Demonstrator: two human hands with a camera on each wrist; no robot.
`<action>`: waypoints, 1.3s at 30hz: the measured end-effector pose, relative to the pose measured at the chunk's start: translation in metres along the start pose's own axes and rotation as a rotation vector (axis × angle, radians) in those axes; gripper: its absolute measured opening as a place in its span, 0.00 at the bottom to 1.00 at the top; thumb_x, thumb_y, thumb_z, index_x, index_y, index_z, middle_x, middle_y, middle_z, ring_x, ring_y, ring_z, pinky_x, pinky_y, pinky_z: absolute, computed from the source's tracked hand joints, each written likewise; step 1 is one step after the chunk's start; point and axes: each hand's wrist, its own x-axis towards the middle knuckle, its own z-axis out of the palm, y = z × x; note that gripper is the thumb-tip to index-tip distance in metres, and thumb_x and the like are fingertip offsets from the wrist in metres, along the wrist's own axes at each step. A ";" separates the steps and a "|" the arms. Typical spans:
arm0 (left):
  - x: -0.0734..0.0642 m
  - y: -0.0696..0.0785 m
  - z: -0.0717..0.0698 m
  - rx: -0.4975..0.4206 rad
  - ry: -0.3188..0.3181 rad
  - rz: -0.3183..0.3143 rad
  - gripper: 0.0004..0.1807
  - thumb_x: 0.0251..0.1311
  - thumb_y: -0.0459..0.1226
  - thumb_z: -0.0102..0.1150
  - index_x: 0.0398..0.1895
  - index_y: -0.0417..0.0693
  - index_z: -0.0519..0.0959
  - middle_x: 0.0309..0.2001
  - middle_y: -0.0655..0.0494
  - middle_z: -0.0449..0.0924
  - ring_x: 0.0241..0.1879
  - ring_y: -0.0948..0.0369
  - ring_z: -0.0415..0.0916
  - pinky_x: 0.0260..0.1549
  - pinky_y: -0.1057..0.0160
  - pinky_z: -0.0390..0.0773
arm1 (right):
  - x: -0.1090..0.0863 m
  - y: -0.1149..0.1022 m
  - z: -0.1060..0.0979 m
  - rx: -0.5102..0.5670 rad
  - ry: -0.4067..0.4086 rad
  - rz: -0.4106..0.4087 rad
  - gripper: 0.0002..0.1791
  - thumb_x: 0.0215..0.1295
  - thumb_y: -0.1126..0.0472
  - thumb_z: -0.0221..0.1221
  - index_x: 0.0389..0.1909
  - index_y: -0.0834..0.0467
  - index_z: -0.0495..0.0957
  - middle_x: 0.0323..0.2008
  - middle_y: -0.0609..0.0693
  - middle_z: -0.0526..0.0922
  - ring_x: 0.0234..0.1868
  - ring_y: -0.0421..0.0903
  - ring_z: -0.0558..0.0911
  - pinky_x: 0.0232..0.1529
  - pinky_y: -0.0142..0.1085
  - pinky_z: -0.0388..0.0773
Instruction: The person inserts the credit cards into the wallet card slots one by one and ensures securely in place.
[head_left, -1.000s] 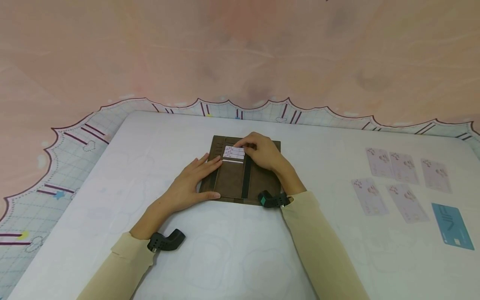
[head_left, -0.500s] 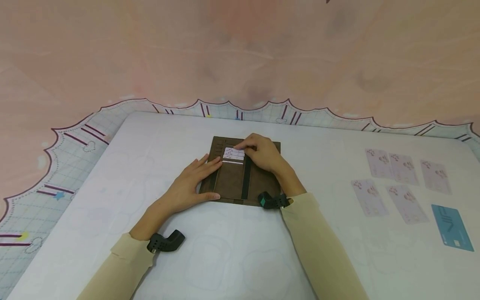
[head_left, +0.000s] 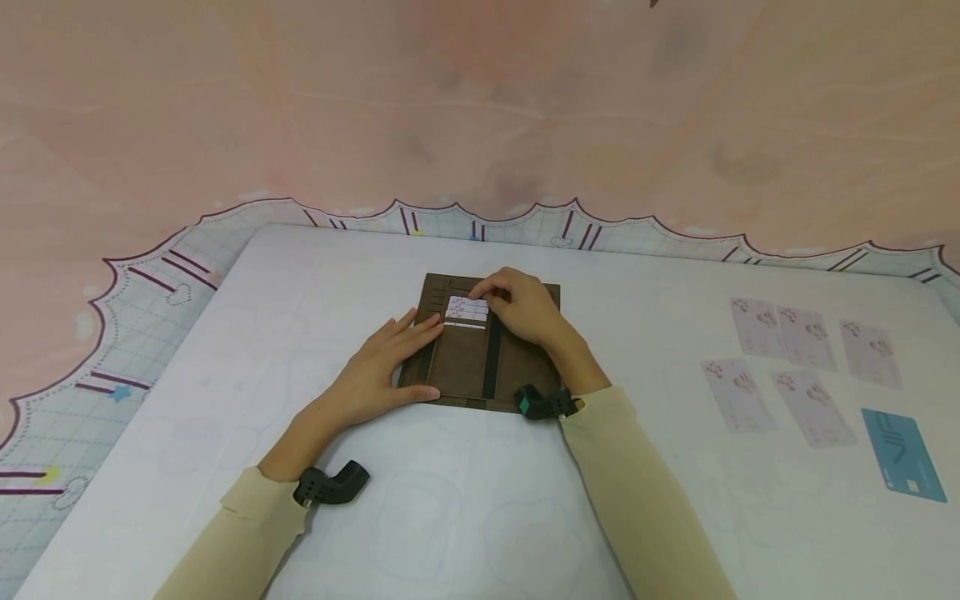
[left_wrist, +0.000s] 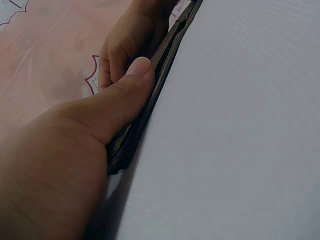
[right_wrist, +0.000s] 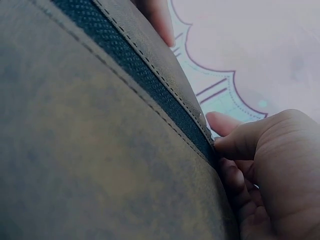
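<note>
A brown wallet lies spread out on the white table, with dark woven bands running down it. Pale printed cards show in its upper slots, one above another. My left hand rests on the wallet's left edge with straight fingers; its thumb lies along the near edge in the left wrist view. My right hand bends over the slots, index finger and thumb pinching the top card's upper right corner. In the right wrist view, that thumb meets the wallet's edge, and the card is hidden.
Several pale pink printed cards lie in two loose rows on the right of the table. Nearer the front right is a blue card marked VIP. A scalloped, patterned border runs behind the table.
</note>
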 end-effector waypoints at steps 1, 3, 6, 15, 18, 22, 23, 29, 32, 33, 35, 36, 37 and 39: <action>0.000 0.000 0.000 0.001 0.000 0.000 0.46 0.54 0.53 0.66 0.73 0.50 0.58 0.73 0.54 0.55 0.73 0.51 0.40 0.70 0.49 0.40 | 0.000 0.000 0.000 -0.001 -0.002 0.002 0.12 0.68 0.66 0.53 0.41 0.54 0.85 0.40 0.49 0.80 0.37 0.46 0.74 0.40 0.38 0.73; 0.000 0.000 0.000 0.001 -0.001 -0.001 0.46 0.54 0.53 0.66 0.73 0.50 0.58 0.73 0.54 0.55 0.73 0.51 0.40 0.70 0.48 0.40 | 0.000 -0.001 0.000 0.001 -0.006 0.005 0.12 0.68 0.66 0.53 0.41 0.55 0.85 0.41 0.49 0.80 0.38 0.46 0.74 0.41 0.38 0.73; 0.000 0.001 0.000 0.001 -0.001 -0.002 0.46 0.54 0.53 0.66 0.73 0.50 0.59 0.73 0.54 0.55 0.73 0.51 0.40 0.70 0.48 0.41 | 0.000 -0.001 0.000 0.000 -0.013 0.004 0.12 0.69 0.66 0.52 0.41 0.55 0.85 0.42 0.49 0.80 0.39 0.46 0.74 0.42 0.39 0.73; -0.001 0.001 0.000 -0.001 -0.003 -0.004 0.45 0.54 0.53 0.66 0.73 0.50 0.58 0.73 0.54 0.54 0.74 0.52 0.40 0.70 0.49 0.40 | 0.001 -0.001 -0.001 0.001 -0.034 0.001 0.12 0.69 0.66 0.52 0.42 0.56 0.84 0.43 0.50 0.80 0.41 0.47 0.75 0.46 0.40 0.73; -0.001 0.000 0.000 -0.002 -0.003 -0.001 0.45 0.54 0.53 0.66 0.73 0.50 0.58 0.73 0.55 0.54 0.74 0.52 0.40 0.70 0.49 0.40 | 0.001 -0.002 -0.002 0.005 -0.039 0.004 0.12 0.69 0.67 0.51 0.42 0.56 0.84 0.43 0.51 0.79 0.42 0.47 0.75 0.46 0.41 0.73; -0.001 0.001 0.000 -0.003 -0.001 0.002 0.45 0.54 0.53 0.66 0.73 0.51 0.58 0.73 0.55 0.54 0.74 0.52 0.40 0.70 0.48 0.40 | 0.000 -0.002 -0.001 0.007 -0.040 0.001 0.12 0.69 0.67 0.51 0.42 0.56 0.84 0.43 0.51 0.79 0.41 0.47 0.75 0.46 0.41 0.73; -0.001 0.001 -0.001 -0.004 0.000 0.002 0.46 0.54 0.53 0.66 0.73 0.51 0.58 0.73 0.55 0.54 0.74 0.52 0.40 0.70 0.48 0.40 | 0.000 -0.001 -0.001 0.005 -0.040 -0.002 0.12 0.69 0.67 0.51 0.42 0.56 0.84 0.43 0.51 0.79 0.40 0.47 0.74 0.45 0.40 0.73; -0.001 0.001 0.000 -0.001 -0.003 -0.002 0.46 0.54 0.53 0.66 0.73 0.50 0.58 0.73 0.55 0.54 0.74 0.51 0.40 0.70 0.48 0.40 | 0.001 0.002 0.001 0.002 -0.021 -0.011 0.13 0.68 0.67 0.52 0.41 0.56 0.85 0.38 0.50 0.78 0.36 0.47 0.72 0.38 0.38 0.72; -0.001 0.001 0.001 0.001 -0.005 -0.006 0.46 0.54 0.54 0.66 0.73 0.50 0.58 0.73 0.54 0.54 0.74 0.51 0.40 0.70 0.48 0.41 | 0.001 0.003 0.001 0.010 -0.010 -0.012 0.12 0.66 0.68 0.53 0.40 0.55 0.86 0.37 0.50 0.78 0.35 0.47 0.72 0.37 0.38 0.71; -0.001 0.001 0.001 0.000 -0.004 -0.006 0.46 0.54 0.54 0.66 0.73 0.50 0.58 0.73 0.54 0.54 0.73 0.51 0.40 0.70 0.48 0.41 | 0.001 0.003 0.001 0.010 -0.009 -0.010 0.12 0.66 0.68 0.54 0.40 0.55 0.86 0.36 0.50 0.78 0.35 0.47 0.72 0.37 0.38 0.71; -0.001 0.001 0.000 -0.002 -0.003 -0.008 0.46 0.54 0.54 0.66 0.73 0.50 0.58 0.73 0.55 0.54 0.74 0.51 0.40 0.70 0.48 0.41 | 0.001 0.003 0.002 0.007 -0.006 -0.005 0.12 0.66 0.67 0.54 0.40 0.55 0.86 0.37 0.50 0.78 0.35 0.47 0.72 0.38 0.38 0.71; -0.001 0.001 0.000 -0.001 -0.001 -0.008 0.46 0.54 0.54 0.66 0.73 0.50 0.58 0.73 0.55 0.54 0.74 0.51 0.40 0.70 0.48 0.41 | 0.001 0.003 0.002 0.005 -0.004 -0.001 0.12 0.66 0.67 0.53 0.41 0.55 0.86 0.37 0.49 0.78 0.35 0.47 0.72 0.38 0.38 0.71; -0.001 0.001 0.000 -0.001 0.000 -0.007 0.46 0.53 0.54 0.66 0.73 0.50 0.59 0.73 0.55 0.54 0.74 0.51 0.40 0.70 0.48 0.41 | 0.001 0.002 0.002 0.002 -0.001 0.003 0.12 0.66 0.67 0.53 0.41 0.55 0.85 0.38 0.49 0.79 0.35 0.47 0.72 0.38 0.38 0.71; -0.001 0.001 0.000 0.001 0.001 -0.007 0.46 0.54 0.54 0.66 0.73 0.50 0.59 0.73 0.55 0.54 0.74 0.51 0.40 0.70 0.48 0.41 | 0.001 0.003 0.002 -0.002 0.006 0.009 0.12 0.67 0.66 0.53 0.41 0.54 0.85 0.38 0.49 0.79 0.35 0.47 0.73 0.38 0.38 0.71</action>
